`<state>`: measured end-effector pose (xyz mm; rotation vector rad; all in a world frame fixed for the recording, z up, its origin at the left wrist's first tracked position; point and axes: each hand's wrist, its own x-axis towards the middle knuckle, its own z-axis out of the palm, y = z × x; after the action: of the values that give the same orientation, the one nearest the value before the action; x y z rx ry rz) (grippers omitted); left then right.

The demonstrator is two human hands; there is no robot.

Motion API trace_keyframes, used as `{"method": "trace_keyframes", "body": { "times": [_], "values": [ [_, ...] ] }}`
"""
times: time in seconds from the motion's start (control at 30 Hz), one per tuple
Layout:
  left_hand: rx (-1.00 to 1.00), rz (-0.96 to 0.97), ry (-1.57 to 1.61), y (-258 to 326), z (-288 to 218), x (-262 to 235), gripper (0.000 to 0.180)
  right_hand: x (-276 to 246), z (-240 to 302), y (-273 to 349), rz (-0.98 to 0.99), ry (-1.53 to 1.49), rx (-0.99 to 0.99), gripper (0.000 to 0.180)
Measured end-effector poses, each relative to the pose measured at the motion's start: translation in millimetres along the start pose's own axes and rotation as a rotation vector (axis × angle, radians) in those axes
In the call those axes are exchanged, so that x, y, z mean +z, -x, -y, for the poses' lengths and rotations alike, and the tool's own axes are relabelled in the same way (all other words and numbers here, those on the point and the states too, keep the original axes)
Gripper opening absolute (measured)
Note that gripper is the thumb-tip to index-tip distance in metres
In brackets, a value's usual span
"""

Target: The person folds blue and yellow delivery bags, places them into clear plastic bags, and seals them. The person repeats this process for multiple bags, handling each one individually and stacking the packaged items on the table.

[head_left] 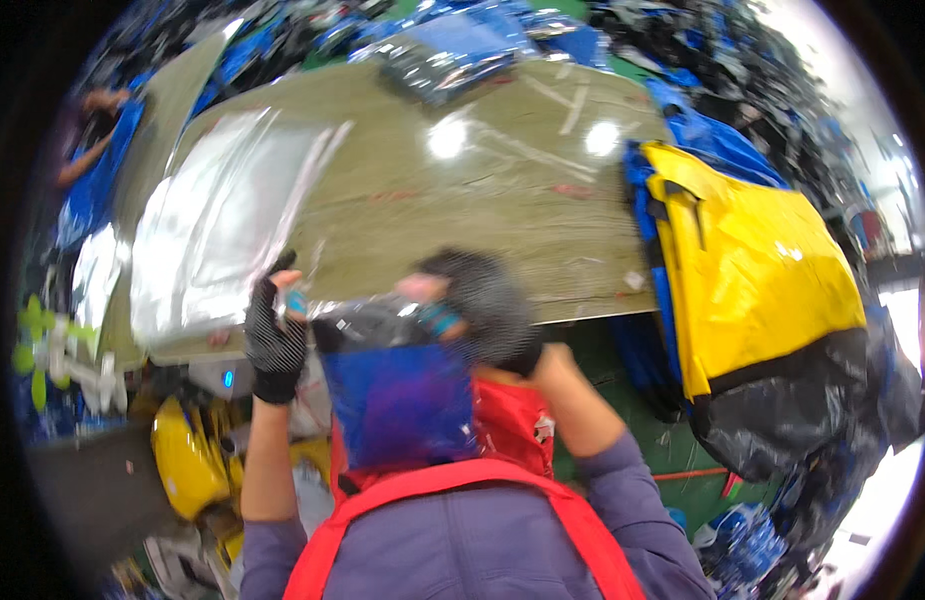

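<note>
Right hand [479, 312] pinches clear bag [357, 312] | left hand [275, 335] half-curled, hold unclear | inside: blue-black bundle [397, 405] | tabletop [452, 230]: clear plastic sleeves [217, 220]

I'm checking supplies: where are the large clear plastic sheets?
In the head view, the clear plastic sheets lie at left on the table, just beyond the gloved left hand.

No legible txt; no nos.

The packet [397, 405] is blue, and its upper part is black. The gloves [275, 345] are black and grey with fine mesh pattern. The strap [482, 472] is red, the bench [462, 220] olive.
</note>
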<state>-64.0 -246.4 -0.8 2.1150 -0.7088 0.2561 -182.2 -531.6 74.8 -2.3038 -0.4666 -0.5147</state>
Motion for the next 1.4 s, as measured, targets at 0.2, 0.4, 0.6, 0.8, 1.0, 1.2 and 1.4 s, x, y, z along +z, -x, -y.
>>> {"method": "trace_keyframes", "body": {
  "times": [0.2, 0.4, 0.6, 0.8, 1.0, 1.2, 1.4],
  "values": [
    [-0.333, 0.230, 0.446, 64, -17, 36, 0.079, -6, -70, 105, -0.127, 0.489, 0.208, 0.064],
    [-0.385, 0.418, 0.644, -37, -21, 48, 0.046, -197, -218, 200, -0.194, 0.727, 1.090, 0.049],
    [-0.288, 0.510, 1.410, -247, -39, 104, 0.050, -247, -93, 107, -0.449, 0.756, 0.576, 0.033],
    [-0.242, 1.195, 1.301, -259, -63, 125, 0.080, -11, 43, 118, 0.086, -0.341, 0.046, 0.044],
    [-0.508, 1.096, 0.670, -229, 23, 56, 0.055, 123, 96, 77, 1.056, -0.709, 0.546, 0.044],
    [-0.385, 0.180, 0.567, -153, 155, -60, 0.050, -60, 20, 74, -0.258, -0.306, 0.846, 0.051],
    [-0.297, -0.201, -0.387, -118, 237, -144, 0.058, -76, -55, 92, -0.139, 0.766, 1.143, 0.088]
  ]
}}
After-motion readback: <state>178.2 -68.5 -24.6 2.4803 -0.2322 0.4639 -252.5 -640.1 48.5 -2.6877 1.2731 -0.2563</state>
